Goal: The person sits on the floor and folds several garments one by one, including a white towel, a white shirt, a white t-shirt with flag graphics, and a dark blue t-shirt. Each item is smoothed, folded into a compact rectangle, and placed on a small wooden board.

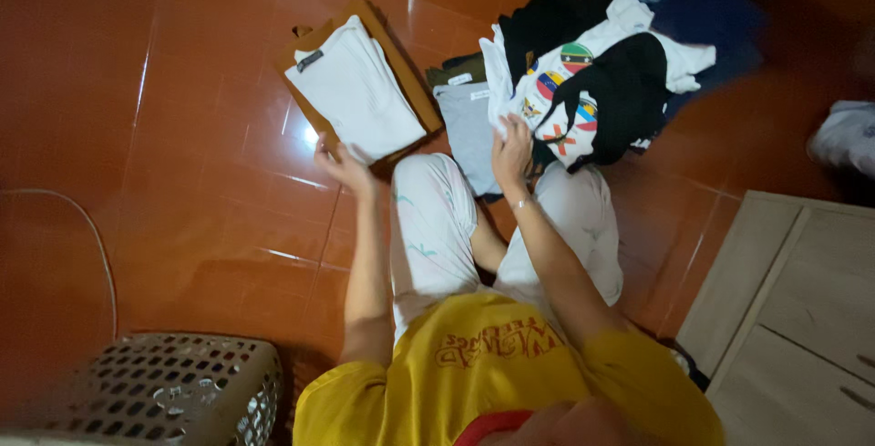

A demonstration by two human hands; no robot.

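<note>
My left hand rests loose-fingered on the folded white garment, already stacked, while my right hand pinches, I think, the white printed shirt from the still-unfolded pile.

A small dark tag sits at the top corner of the white shirt. To that shirt's right, white tags sit on the folded clothes.

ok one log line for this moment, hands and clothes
left hand: on folded white garment | right hand: grips white printed shirt | floor: red tiles
</note>
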